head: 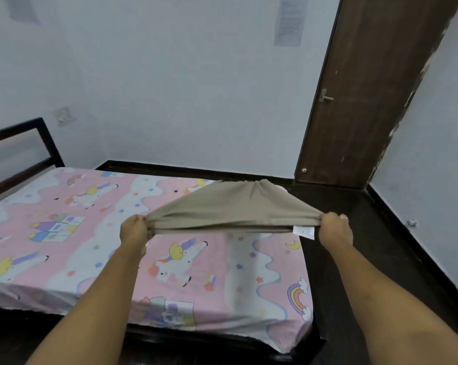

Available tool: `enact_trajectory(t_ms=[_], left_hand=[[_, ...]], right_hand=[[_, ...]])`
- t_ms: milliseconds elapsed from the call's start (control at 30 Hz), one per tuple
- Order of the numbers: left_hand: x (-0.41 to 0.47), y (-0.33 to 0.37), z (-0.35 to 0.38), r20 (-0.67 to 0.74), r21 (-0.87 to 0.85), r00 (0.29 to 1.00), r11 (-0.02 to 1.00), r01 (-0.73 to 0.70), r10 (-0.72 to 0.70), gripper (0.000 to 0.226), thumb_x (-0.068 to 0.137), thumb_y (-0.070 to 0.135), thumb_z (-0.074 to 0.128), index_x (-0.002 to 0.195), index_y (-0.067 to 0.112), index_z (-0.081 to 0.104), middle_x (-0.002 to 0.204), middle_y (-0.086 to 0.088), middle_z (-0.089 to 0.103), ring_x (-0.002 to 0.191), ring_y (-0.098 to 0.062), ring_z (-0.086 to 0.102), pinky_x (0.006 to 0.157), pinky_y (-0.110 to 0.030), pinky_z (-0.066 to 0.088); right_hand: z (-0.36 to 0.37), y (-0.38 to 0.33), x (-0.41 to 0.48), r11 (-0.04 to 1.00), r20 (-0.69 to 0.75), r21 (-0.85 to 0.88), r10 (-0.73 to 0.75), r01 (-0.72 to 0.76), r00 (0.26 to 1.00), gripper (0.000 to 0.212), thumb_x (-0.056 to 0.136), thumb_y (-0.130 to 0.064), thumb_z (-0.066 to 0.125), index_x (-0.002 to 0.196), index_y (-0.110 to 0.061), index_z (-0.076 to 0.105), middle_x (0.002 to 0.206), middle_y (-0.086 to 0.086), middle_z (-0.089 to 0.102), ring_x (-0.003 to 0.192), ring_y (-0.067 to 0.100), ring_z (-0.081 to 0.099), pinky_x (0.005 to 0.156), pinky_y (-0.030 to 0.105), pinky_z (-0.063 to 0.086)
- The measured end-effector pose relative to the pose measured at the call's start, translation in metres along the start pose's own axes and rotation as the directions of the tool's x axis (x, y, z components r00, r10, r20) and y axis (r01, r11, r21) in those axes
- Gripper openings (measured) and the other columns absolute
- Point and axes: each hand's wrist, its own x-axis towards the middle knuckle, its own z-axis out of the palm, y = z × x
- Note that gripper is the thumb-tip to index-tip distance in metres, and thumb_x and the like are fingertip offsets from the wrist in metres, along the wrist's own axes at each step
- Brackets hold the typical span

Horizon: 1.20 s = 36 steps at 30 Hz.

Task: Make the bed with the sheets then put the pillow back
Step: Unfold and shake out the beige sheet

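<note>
Left hand [133, 230] and right hand [334, 229], each clenched round one end of a folded beige sheet [235, 206]. The cloth was held in the air, stretched taut between the two hands, above the end of the bed [296, 335] away from its headboard [19, 148]. The sheet's near edge ran straight from hand to hand; its far part fanned out and gathered into folds over the bed's far side. A small white label [304, 231] hung from the near edge, just beside the right hand. Both forearms reached out over the near side of the bed. The mattress was covered by a pink patterned sheet [91, 233] printed with unicorns, rainbows and stars, lying mostly smooth, with its corner pulled down over the end away from the headboard. Dark floor [354, 246] lay beyond that end of the bed, and a brown door [367, 88] with a metal handle [325, 96] stood past it, set in a pale wall [183, 88] behind the bed
</note>
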Motion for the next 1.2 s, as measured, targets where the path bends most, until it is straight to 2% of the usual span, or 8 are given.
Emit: enact_trajectory(t_ms=[233, 467, 700, 767, 900, 967, 1100, 1200], left_hand=[[-0.049, 0.052, -0.01, 0.131, -0.122, 0.978, 0.981, -0.149, 0.164, 0.039, 0.088, -0.013, 0.045, 0.062, 0.013, 0.033, 0.07, -0.005, 0.041, 0.062, -0.017, 0.043, 0.062, -0.026, 0.045], [-0.088, 0.027, -0.067, 0.169, -0.142, 0.975, 0.983, -0.121, 0.144, 0.039, 0.089, -0.013, 0.045, 0.062, 0.012, 0.032, 0.068, -0.005, 0.038, 0.059, -0.018, 0.04, 0.058, -0.024, 0.044], [-0.119, -0.069, -0.151, 0.199, 0.024, 0.98, 1.0, 0.013, -0.017, 0.042, 0.09, -0.013, 0.044, 0.062, 0.014, 0.029, 0.06, -0.006, 0.031, 0.037, -0.011, 0.041, 0.036, -0.015, 0.037], [-0.122, -0.095, -0.169, 0.187, 0.127, 0.98, 0.991, 0.039, -0.063, 0.042, 0.09, -0.013, 0.046, 0.062, 0.015, 0.03, 0.059, -0.007, 0.035, 0.045, -0.016, 0.044, 0.033, -0.014, 0.039], [-0.116, -0.127, -0.179, 0.158, 0.321, 0.982, 0.946, 0.05, -0.106, 0.039, 0.092, -0.009, 0.048, 0.062, 0.012, 0.034, 0.067, -0.01, 0.043, 0.059, -0.02, 0.045, 0.044, -0.02, 0.05], [-0.111, -0.138, -0.179, 0.124, 0.387, 0.986, 0.921, 0.053, -0.109, 0.031, 0.093, -0.004, 0.048, 0.066, 0.009, 0.043, 0.081, -0.014, 0.051, 0.07, -0.021, 0.052, 0.069, -0.033, 0.058], [-0.105, -0.167, -0.189, 0.125, 0.677, 0.991, 0.734, -0.048, -0.051, 0.016, 0.095, 0.011, 0.048, 0.098, 0.001, 0.061, 0.097, -0.02, 0.062, 0.091, -0.035, 0.06, 0.076, -0.044, 0.056], [-0.107, -0.183, -0.195, 0.178, 0.852, 0.984, 0.501, -0.149, -0.009, 0.013, 0.089, 0.012, 0.051, 0.085, 0.004, 0.061, 0.091, -0.022, 0.063, 0.081, -0.036, 0.061, 0.07, -0.04, 0.055]], right_hand=[[-0.04, 0.006, -0.018, 0.989, -0.135, 0.144, 0.047, -0.027, 0.99, 0.036, 0.092, 0.002, 0.044, 0.123, -0.006, 0.062, 0.113, 0.019, 0.061, 0.118, 0.036, 0.042, 0.086, 0.04, 0.046], [-0.038, 0.018, -0.082, 0.986, -0.216, 0.164, 0.054, -0.018, 0.975, 0.034, 0.093, 0.002, 0.041, 0.116, -0.006, 0.065, 0.103, 0.02, 0.06, 0.114, 0.036, 0.042, 0.081, 0.043, 0.046], [0.02, 0.065, -0.19, 0.989, -0.058, -0.145, -0.006, -0.002, 0.998, 0.036, 0.09, 0.002, 0.039, 0.114, -0.007, 0.065, 0.108, 0.014, 0.058, 0.112, 0.033, 0.046, 0.084, 0.04, 0.049], [0.037, 0.079, -0.216, 0.97, 0.029, -0.242, -0.019, 0.025, 0.999, 0.038, 0.092, 0.001, 0.04, 0.119, -0.01, 0.063, 0.112, 0.009, 0.055, 0.114, 0.03, 0.045, 0.086, 0.036, 0.049], [0.065, 0.099, -0.247, 0.944, 0.112, -0.318, -0.057, 0.09, 0.992, 0.036, 0.094, 0.0, 0.04, 0.121, -0.009, 0.062, 0.117, 0.006, 0.051, 0.115, 0.027, 0.043, 0.09, 0.035, 0.049], [0.072, 0.102, -0.255, 0.928, 0.117, -0.349, -0.091, 0.127, 0.989, 0.035, 0.094, 0.0, 0.04, 0.12, -0.008, 0.062, 0.119, 0.005, 0.049, 0.114, 0.027, 0.044, 0.089, 0.034, 0.049], [0.093, 0.111, -0.264, 0.916, 0.171, -0.368, -0.102, 0.16, 0.98, 0.034, 0.093, 0.001, 0.04, 0.122, -0.005, 0.058, 0.128, 0.006, 0.046, 0.115, 0.028, 0.044, 0.086, 0.035, 0.049], [0.117, 0.117, -0.273, 0.891, 0.255, -0.418, -0.073, 0.177, 0.964, 0.036, 0.091, 0.002, 0.04, 0.123, -0.004, 0.056, 0.12, 0.01, 0.055, 0.121, 0.027, 0.043, 0.088, 0.034, 0.049]])
